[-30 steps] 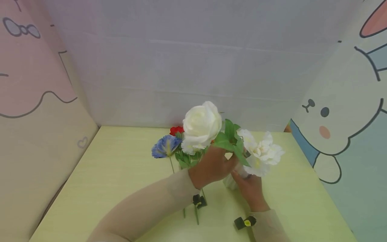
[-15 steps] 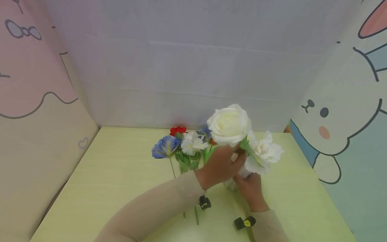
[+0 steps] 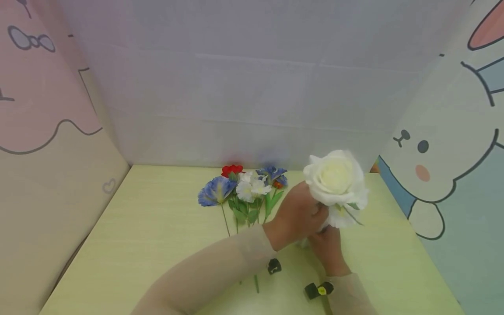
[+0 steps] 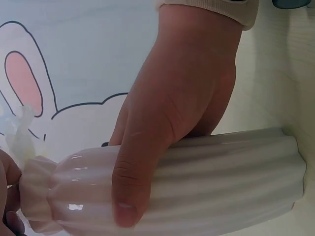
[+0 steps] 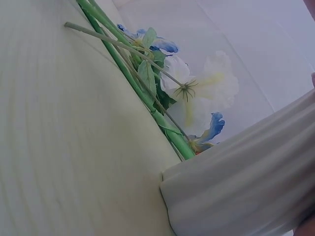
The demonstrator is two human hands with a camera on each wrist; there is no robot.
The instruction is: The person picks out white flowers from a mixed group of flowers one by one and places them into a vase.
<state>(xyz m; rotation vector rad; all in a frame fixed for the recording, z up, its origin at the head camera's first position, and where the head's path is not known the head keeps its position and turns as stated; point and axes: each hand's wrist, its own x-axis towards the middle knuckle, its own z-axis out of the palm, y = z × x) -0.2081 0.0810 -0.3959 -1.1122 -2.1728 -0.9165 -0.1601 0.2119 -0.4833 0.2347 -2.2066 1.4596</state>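
My left hand (image 3: 299, 214) holds a large white artificial rose (image 3: 334, 176) just under its bloom, over the vase mouth; its stem is hidden. Fingertips of this hand (image 4: 12, 196) show at the neck in the left wrist view. Around the body of a pale fluted vase (image 4: 226, 177) my right hand (image 4: 182, 103) grips, thumb lying across the ribs. The vase stands upright on the table. Another white flower (image 3: 341, 218) shows at the mouth, partly covered by the rose. In the right wrist view the vase (image 5: 246, 177) fills the lower right.
Left of the vase lie several artificial flowers on the pale yellow table (image 3: 157, 218): a blue one (image 3: 215, 191), a red one (image 3: 232, 170), a white one (image 3: 252, 188) and another blue one (image 3: 271, 174). A cartoon-printed wall (image 3: 445, 197) borders the right side.
My left hand has moved right with the rose, whose bloom has swung over the vase mouth and come lower in view. The right hand keeps its hold on the vase.
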